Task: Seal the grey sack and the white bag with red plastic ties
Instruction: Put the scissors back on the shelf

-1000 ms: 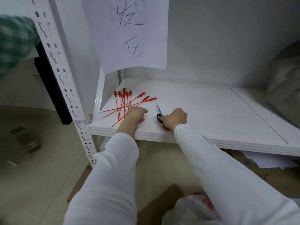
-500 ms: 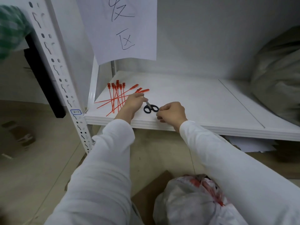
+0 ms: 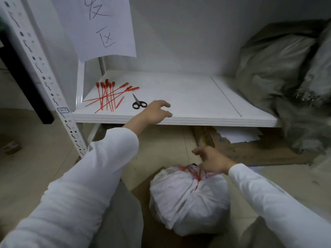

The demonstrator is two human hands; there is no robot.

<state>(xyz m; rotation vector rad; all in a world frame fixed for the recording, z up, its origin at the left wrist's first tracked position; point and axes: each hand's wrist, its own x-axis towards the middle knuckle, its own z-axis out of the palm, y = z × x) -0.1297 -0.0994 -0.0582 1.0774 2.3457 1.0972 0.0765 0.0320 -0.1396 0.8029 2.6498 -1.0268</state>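
Now the left grip [image 3: 155,111] hangs spread, empty, by the scissors [image 3: 138,104]; the right grip [image 3: 211,161], hold unclear, meets the red tie [image 3: 196,174] on the white bag [image 3: 188,199].

You have, counted: one pair of black-handled steel scissors [image 3: 138,103]; roughly eight thin red plastic ties [image 3: 107,97] in one crossed heap, the overlap preventing a firmer figure; one bulging white plastic bag [image 3: 186,197]; one red tie [image 3: 197,176] at its neck; one handwritten white paper sheet [image 3: 100,25]; bulky grey sacks [image 3: 274,68], number unclear.

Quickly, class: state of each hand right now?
Left hand: open, empty, over the white shelf.
Right hand: at the white plastic bag's neck; cannot tell.
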